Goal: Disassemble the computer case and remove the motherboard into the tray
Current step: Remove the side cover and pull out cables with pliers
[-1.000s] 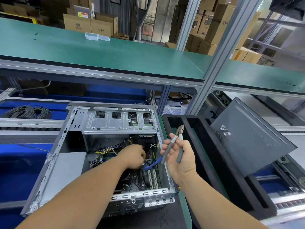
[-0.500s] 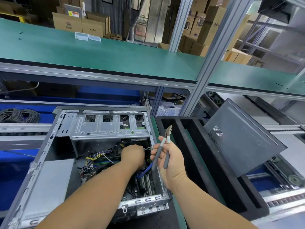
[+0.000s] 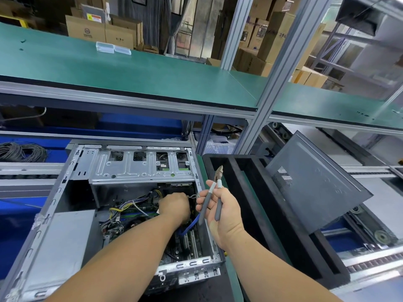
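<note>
My right hand (image 3: 220,211) is up beside the case's right wall, fingers (image 3: 201,207) curled round the grey handles of a pair of cutters (image 3: 212,198), nose pointing up and away from me. My left hand (image 3: 174,207) is down inside the case (image 3: 65,214), knuckles up; its fingers are hidden under it, so I cannot tell what they have hold of, if anything.

The case lies on its side on the bench (image 3: 231,280), open to me, bare grey metal with a perforated drive cage (image 3: 141,164) across its far end. The motherboard (image 3: 115,227) sits in the bottom, mostly covered: a bundle of yellow, black and white wires (image 3: 124,207) crosses it left of my hand, a blue cable (image 3: 189,226) runs out from beneath it, and my forearm lies over the near part. A grey box (image 3: 63,243) fills the near-left corner.

Just right of the case stands the black tray (image 3: 290,232), with a dark side panel (image 3: 316,192) leaning across it. Farther off, a green shelf (image 3: 130,68) carries two clear plastic boxes (image 3: 112,48), with cartons (image 3: 98,31) behind.
</note>
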